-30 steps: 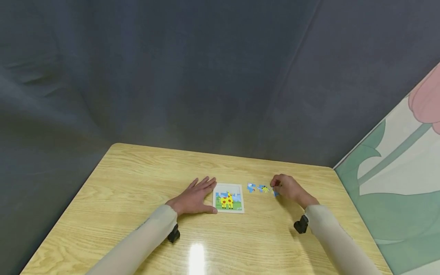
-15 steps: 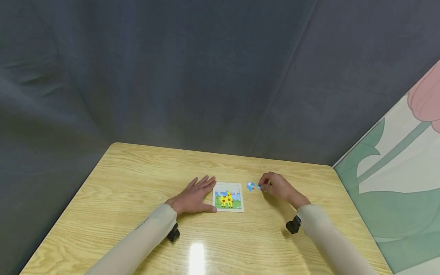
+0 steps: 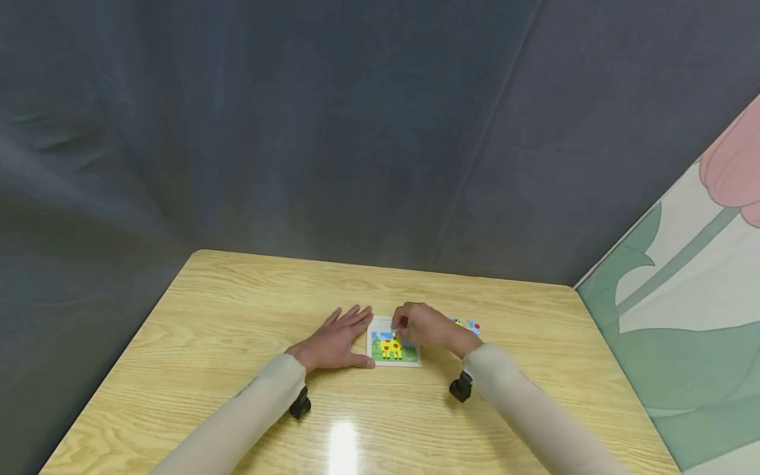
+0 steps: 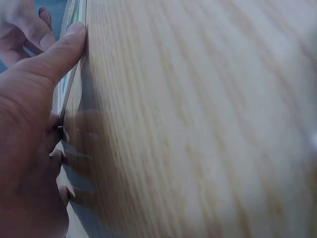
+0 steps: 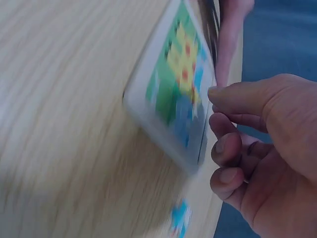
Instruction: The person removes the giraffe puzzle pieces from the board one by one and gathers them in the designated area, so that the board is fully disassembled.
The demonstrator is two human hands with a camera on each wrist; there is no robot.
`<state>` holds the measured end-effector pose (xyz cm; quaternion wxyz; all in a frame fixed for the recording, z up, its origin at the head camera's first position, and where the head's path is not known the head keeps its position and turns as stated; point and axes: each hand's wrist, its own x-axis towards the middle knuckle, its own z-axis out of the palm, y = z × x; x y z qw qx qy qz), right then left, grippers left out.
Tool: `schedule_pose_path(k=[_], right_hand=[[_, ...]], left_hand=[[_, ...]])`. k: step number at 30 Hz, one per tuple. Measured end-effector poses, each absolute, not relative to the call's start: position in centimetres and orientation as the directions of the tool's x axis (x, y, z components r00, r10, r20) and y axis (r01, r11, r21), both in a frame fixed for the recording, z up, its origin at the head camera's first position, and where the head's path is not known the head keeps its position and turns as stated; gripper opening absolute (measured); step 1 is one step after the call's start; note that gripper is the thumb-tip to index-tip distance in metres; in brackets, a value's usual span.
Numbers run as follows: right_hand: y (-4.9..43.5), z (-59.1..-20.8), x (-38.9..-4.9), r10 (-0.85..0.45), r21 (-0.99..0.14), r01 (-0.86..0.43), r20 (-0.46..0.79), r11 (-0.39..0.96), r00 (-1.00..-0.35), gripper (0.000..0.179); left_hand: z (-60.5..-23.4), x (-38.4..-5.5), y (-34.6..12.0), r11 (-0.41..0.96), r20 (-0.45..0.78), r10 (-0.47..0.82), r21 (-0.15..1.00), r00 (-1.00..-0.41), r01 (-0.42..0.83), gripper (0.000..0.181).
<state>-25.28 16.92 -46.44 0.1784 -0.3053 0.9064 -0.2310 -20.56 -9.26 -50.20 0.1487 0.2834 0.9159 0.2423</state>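
A small square jigsaw puzzle in a white frame lies on the table, with a yellow, red-spotted giraffe on green and blue. My left hand rests at its left edge, fingers spread, the thumb touching the near left corner. Over the puzzle's upper part, my right hand has thumb and index finger together, pinching a puzzle piece that the fingers almost wholly hide. In the right wrist view, these fingers hover at the frame's far side. Loose puzzle pieces lie just right of my right hand, partly hidden by it.
The wood-grain table ends at a dark curtain behind. A wall hanging with a flower pattern stands along the right. Dark wrist cameras hang under both sleeves.
My right hand picked up a blue piece among the loose ones and moved left with it, from beside the puzzle to above it. My left hand stayed in place.
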Motion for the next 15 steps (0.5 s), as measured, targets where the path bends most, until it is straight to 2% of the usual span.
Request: schedule_pose_path(k=[8,15], right_hand=[[14.4,-46.4,-24.1,-0.624,-0.467,-0.465,-0.28,0.752,-0.729,0.021],[13.9,-46.3,-24.2,-0.596,-0.455,-0.433,-0.321,0.779,-0.736,0.019]], left_hand=[[-50.1,-20.5,-9.2,0.715,-0.137,0.599,0.534,-0.789,0.451,0.1],[-50.1,-20.6,-9.3,0.717,-0.13,0.599,0.526,-0.79,0.457,0.1]])
